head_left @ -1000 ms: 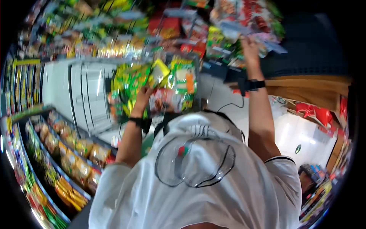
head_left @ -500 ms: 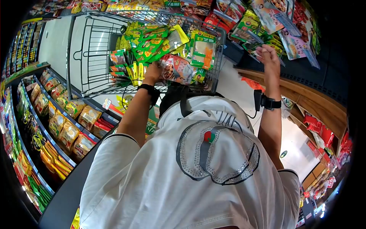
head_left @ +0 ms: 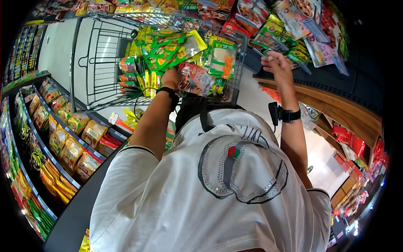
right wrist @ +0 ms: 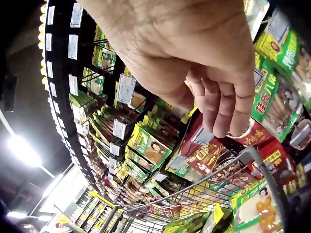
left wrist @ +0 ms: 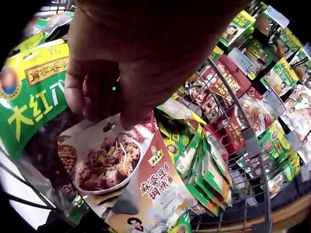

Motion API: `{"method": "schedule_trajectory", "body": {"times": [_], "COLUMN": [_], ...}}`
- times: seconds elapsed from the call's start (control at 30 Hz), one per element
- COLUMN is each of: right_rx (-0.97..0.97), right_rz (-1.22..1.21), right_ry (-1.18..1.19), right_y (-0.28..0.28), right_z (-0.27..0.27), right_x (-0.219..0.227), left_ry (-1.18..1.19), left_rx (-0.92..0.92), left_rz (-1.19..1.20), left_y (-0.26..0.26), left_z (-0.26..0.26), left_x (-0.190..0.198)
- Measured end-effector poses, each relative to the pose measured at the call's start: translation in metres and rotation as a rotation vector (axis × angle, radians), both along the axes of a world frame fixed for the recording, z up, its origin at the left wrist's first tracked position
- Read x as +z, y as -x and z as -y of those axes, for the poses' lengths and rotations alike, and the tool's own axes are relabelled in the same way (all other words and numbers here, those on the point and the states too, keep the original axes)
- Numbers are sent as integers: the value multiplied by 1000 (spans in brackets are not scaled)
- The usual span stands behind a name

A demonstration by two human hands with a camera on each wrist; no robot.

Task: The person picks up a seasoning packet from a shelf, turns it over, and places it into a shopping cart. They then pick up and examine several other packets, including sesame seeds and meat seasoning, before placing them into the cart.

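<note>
My left hand [head_left: 171, 77] reaches down among the packets in the cart. In the left wrist view its thumb and fingers pinch the top edge of a seasoning packet [left wrist: 158, 194] with a bowl of food on its front. A large green-and-yellow packet [left wrist: 34, 104] lies beside that hand. Green packets [head_left: 166, 48] and a clear-fronted sesame packet [head_left: 221, 59] lie around it in the cart. My right hand [head_left: 279, 67] is raised before the hanging packets [head_left: 300, 56], its fingers loosely bent and holding nothing.
The wire shopping cart [head_left: 90, 63] stands in front of the body. At the right is a dark display shelf [head_left: 331, 84] with a wooden edge [head_left: 336, 103] below. Tiered racks of bagged food [head_left: 71, 151] stand at the left. Price tags [right wrist: 126, 90] jut out from the hooks.
The first head frame is blurred, with the right hand reaching at the hanging packets. That hand has since drawn back toward the body and left. The left hand stays in the cart.
</note>
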State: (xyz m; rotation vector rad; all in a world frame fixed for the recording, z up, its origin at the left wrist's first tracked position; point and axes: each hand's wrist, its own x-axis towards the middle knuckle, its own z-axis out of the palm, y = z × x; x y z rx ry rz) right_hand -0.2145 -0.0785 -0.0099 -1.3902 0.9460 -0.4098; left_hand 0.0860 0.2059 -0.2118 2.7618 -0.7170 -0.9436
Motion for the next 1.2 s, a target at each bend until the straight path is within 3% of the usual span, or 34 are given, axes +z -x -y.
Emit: {"method": "schedule_trajectory", "body": {"times": [0.23, 0.37, 0.47, 0.57, 0.73, 0.77, 0.87, 0.9, 1.03, 1.13, 1.2], "right_rx": [20, 84, 206, 395, 542, 569, 680, 705, 504, 273, 222], "right_rz": [-51, -41, -53, -57, 113, 124, 59, 125, -71, 219, 329], "right_ry": [-42, -41, -37, 1, 354, 453, 104, -22, -83, -269, -319], "right_y": [0, -1, -7, -17, -52, -58, -68, -69, -60, -49, -43], "right_z": [-8, -10, -14, -18, -39, -38, -31, -22, -14, -15, -8], "right_x": [-4, -7, -7, -23, 3, 15, 68, 36, 63, 67, 59], "left_ry": [15, 224, 301, 532, 717, 715, 843, 757, 1035, 1042, 1009], "left_rx": [-44, -228, -390, -450, -569, -549, -533, -419, -276, 130, 132], "left_rz": [-10, -20, 7, 21, -21, -110, -276, -396, -506, -749, -984], "left_y": [14, 27, 37, 51, 39, 39, 35, 37, 25, 26, 36], "left_z": [0, 2, 12, 27, 63, 74, 99, 107, 138, 142, 140], "left_x": [21, 54, 97, 177, 262, 282, 312, 327, 324, 308, 297]}}
